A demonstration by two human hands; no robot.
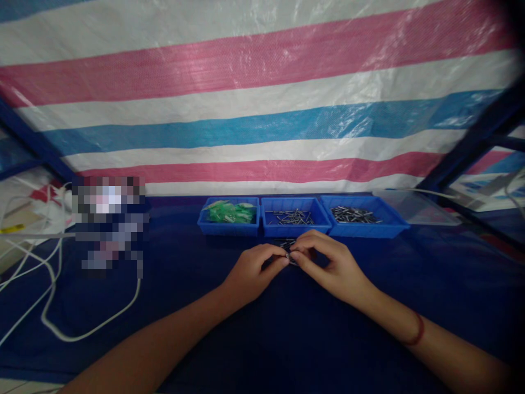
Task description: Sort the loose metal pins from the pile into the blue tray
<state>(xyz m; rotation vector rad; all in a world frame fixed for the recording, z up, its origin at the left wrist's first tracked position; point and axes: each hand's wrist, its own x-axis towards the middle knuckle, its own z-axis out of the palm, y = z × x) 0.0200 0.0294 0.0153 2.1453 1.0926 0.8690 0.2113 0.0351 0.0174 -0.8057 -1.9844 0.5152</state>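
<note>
My left hand [253,271] and my right hand [328,262] meet over the dark blue table cover, fingertips pinched together on a small metal part [289,255] between them. A little heap of similar metal parts [287,243] lies just beyond the fingers. Behind it stand three blue trays: the left tray [205,221] holds green plastic pieces [229,212], the middle tray [295,229] holds thin metal pins [292,218], and the right tray [369,230] holds short metal cylinders [355,214].
A striped pink, blue and white tarp [262,98] hangs behind the table. White cables [61,323] loop over the left side of the table. A blurred patch [109,221] sits at the left. Dark blue frame bars [471,142] rise at the right.
</note>
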